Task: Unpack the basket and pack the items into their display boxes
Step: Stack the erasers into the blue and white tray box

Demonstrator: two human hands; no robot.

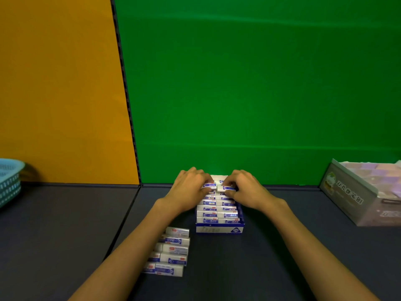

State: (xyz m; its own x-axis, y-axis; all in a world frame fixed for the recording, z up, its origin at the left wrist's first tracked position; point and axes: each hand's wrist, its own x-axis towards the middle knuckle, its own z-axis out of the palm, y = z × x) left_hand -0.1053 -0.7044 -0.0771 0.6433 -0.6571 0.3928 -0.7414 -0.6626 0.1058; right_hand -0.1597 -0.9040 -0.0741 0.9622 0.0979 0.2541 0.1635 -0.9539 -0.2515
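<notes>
A blue and white display box (219, 229) stands on the dark table in the middle, filled with two rows of white erasers in blue sleeves. My left hand (189, 190) pinches an eraser (208, 185) at the back of the left row. My right hand (245, 189) pinches another eraser (225, 188) at the back of the right row. Both erasers sit at the top of the rows, side by side. Several loose erasers (173, 250) lie in a pile on the table to the front left of the box, partly behind my left forearm.
A teal plastic basket (9, 181) stands at the far left edge. A grey and pink display box (355, 192) with pastel items stands at the right. An orange and a green wall close off the back of the table.
</notes>
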